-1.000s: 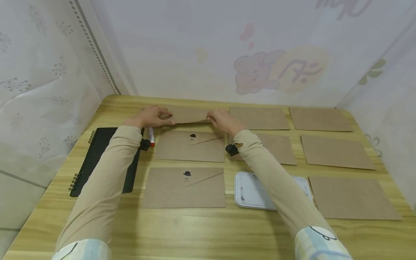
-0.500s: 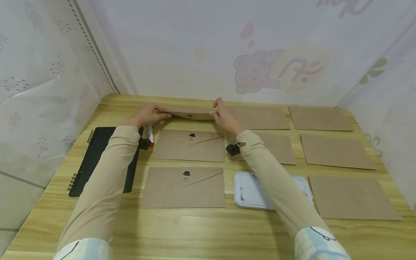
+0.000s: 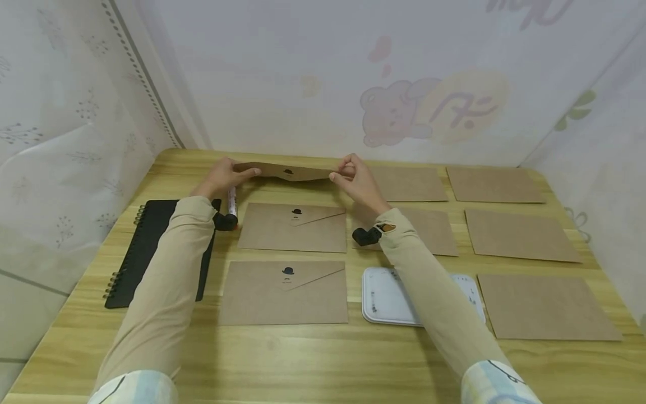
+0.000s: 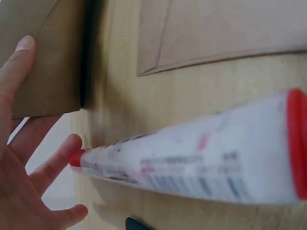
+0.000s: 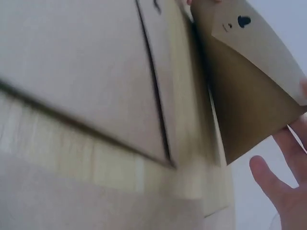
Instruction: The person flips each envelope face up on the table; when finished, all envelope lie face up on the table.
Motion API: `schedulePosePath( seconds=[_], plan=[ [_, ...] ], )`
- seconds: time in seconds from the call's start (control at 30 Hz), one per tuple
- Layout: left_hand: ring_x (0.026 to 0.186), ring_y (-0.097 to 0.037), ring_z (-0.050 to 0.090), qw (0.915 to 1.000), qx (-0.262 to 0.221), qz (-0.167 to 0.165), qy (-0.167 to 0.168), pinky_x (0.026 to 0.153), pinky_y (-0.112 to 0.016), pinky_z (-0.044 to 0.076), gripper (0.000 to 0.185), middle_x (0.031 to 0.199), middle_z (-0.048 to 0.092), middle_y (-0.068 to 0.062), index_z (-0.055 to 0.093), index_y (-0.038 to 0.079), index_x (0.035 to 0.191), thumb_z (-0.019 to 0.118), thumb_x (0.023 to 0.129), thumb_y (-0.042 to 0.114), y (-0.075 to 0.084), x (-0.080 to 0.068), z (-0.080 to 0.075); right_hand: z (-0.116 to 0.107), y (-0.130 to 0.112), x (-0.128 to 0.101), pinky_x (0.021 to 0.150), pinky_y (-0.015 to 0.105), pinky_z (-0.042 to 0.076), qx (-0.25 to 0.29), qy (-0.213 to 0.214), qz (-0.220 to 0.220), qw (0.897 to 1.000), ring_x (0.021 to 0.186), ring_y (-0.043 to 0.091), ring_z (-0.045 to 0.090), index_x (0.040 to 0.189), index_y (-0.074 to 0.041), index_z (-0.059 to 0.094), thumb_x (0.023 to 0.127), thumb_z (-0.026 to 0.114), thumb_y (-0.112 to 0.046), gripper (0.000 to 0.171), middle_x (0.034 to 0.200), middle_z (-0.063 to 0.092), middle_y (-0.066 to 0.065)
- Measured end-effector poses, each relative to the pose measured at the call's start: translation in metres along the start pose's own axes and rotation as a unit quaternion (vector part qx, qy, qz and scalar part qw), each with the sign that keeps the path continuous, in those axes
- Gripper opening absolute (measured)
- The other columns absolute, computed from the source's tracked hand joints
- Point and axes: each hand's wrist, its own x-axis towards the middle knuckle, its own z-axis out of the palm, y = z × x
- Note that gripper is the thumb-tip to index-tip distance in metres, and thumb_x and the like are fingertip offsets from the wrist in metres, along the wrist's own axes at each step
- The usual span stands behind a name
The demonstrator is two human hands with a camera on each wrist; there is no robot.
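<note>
Both hands hold a brown paper envelope (image 3: 287, 173) by its short ends at the back of the table. Its flap side, printed with a small black hat, faces the head camera, tilted and slightly bowed. The left hand (image 3: 222, 178) pinches the left end, thumb on the near face (image 4: 50, 72). At the right end, the right hand (image 3: 359, 182) pinches between thumb and fingers. In the right wrist view the envelope's lower edge is close over the wood. Two more flap-side-up envelopes lie in front, a middle one (image 3: 292, 227) and a near one (image 3: 285, 294).
Plain-side-up envelopes lie in rows at the right, among them a near one (image 3: 550, 307). A white flat case (image 3: 388, 294) sits partly under the right forearm. At left are a black spiral notebook (image 3: 151, 247) and a white marker with red ends (image 4: 192, 158). A patterned curtain (image 3: 282, 73) stands behind.
The envelope at the back has been lifted and turned, so its printed flap side now shows instead of the plain side. The right hand has shifted slightly right and its fingers have risen.
</note>
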Motion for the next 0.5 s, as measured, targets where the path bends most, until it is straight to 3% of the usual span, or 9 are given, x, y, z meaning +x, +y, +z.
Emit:
schedulePosePath(
  seconds=[0.1,0.23,0.3,0.37,0.43,0.5],
  plan=[
    [0.043,-0.009,0.027,0.9996,-0.026,-0.004,0.013,0.045,-0.029,0.029,0.053,0.046,0.032,0.005,0.038,0.010,0.056,0.060,0.087,0.048,-0.001,0.000,0.000,0.002,-0.002,0.000,0.084,0.032,0.048,-0.009,0.022,-0.038,0.999,0.096,0.022,0.062,0.085,-0.004,0.040,0.088,0.060,-0.003,0.020,0.088,0.059,0.011],
    [0.042,-0.008,0.026,0.9989,-0.036,-0.008,0.030,0.043,-0.027,0.027,0.055,0.046,0.028,0.007,0.033,0.012,0.056,0.061,0.084,0.051,0.000,0.001,0.001,0.004,-0.003,0.003,0.086,0.026,0.046,-0.088,0.039,-0.123,0.988,0.092,0.021,0.061,0.078,-0.002,0.048,0.085,0.056,0.008,0.014,0.081,0.054,0.010],
    [0.041,-0.008,0.025,0.9983,-0.039,-0.013,0.041,0.042,-0.027,0.027,0.057,0.045,0.028,0.007,0.032,0.011,0.058,0.061,0.084,0.053,0.001,0.000,0.001,0.004,-0.002,0.004,0.088,0.024,0.045,-0.125,0.038,-0.153,0.980,0.096,0.022,0.062,0.088,0.000,0.055,0.085,0.056,0.009,0.009,0.089,0.060,0.010],
    [0.040,-0.008,0.027,0.9970,-0.053,-0.014,0.055,0.042,-0.027,0.028,0.054,0.047,0.034,0.004,0.043,0.005,0.064,0.061,0.084,0.052,0.004,-0.001,0.002,0.003,-0.002,0.004,0.090,0.024,0.043,-0.159,0.031,-0.172,0.972,0.100,0.023,0.061,0.101,0.001,0.059,0.085,0.056,0.008,0.017,0.102,0.063,0.012],
    [0.042,-0.013,0.036,0.9952,-0.057,-0.006,0.080,0.046,-0.028,0.033,0.051,0.055,0.048,-0.004,0.056,0.000,0.079,0.060,0.085,0.051,0.009,-0.001,0.004,0.002,-0.002,0.005,0.090,0.026,0.043,-0.194,0.025,-0.185,0.963,0.101,0.024,0.060,0.112,0.000,0.059,0.086,0.058,0.005,0.027,0.113,0.062,0.013],
    [0.053,-0.018,0.048,0.9927,-0.050,0.006,0.110,0.054,-0.030,0.040,0.054,0.072,0.060,-0.013,0.060,-0.003,0.100,0.059,0.086,0.049,0.014,-0.001,0.006,0.001,-0.002,0.005,0.090,0.028,0.044,-0.213,0.021,-0.185,0.959,0.101,0.026,0.060,0.120,0.000,0.057,0.086,0.060,0.003,0.035,0.120,0.059,0.014]
  ],
)
